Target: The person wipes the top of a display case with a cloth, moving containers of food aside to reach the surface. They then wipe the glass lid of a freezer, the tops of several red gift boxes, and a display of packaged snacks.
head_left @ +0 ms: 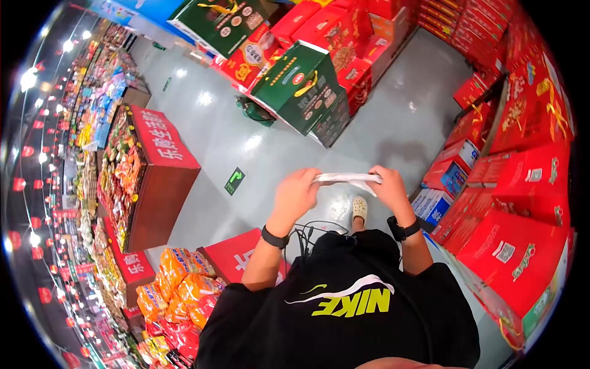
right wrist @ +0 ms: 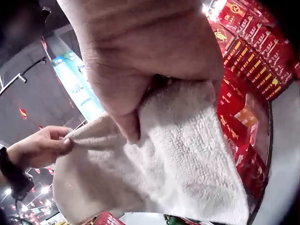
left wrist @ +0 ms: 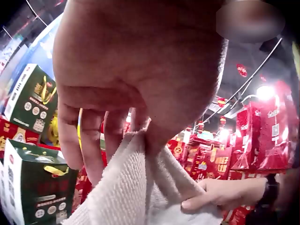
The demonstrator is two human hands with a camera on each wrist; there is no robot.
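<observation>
A white, terry-textured towel (head_left: 345, 177) is stretched between the two hands in front of the body. The left hand (head_left: 296, 195) pinches one end of it between thumb and fingers. At the opposite end, the right hand (head_left: 391, 189) grips the edge, its thumb lying along the cloth. From the right wrist, the towel (right wrist: 187, 150) hangs down as a broad sheet, with the left hand (right wrist: 44, 146) holding its far corner. Folds run down the towel (left wrist: 123, 187) below the left fingers in the left wrist view.
Green gift boxes (head_left: 298, 86) stand ahead among red cartons. More red boxes (head_left: 510, 246) line the right side. To the left is a red-fronted display stand (head_left: 163, 141), with orange snack packs (head_left: 178, 270) nearer the body. Grey floor (head_left: 258, 147) lies between. Dark cables (head_left: 307, 234) hang near the waist.
</observation>
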